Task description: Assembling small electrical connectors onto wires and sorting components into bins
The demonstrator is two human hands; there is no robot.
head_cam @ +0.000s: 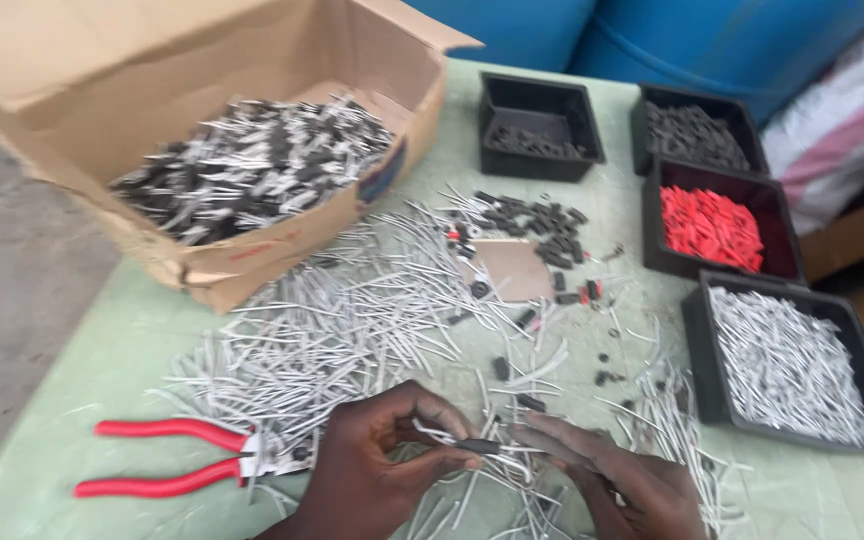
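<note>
My left hand [382, 460] and my right hand [612, 480] meet at the near edge of a pale green table [132, 350]. Between their fingertips they pinch one thin white pin with a small black sleeve [472, 445] on it. A wide scatter of loose white pins [342, 320] lies just beyond the hands. Small black sleeves [542, 225] and a few red ones lie around a brown card [512, 268] in the middle.
Red-handled pliers [167, 458] lie left of my left hand. An open cardboard box [192, 140] holds assembled pins at back left. Black trays hold black pieces [537, 125] [697, 130], red pieces [712, 228] and white pins [782, 360]. Blue drums [712, 40] stand behind.
</note>
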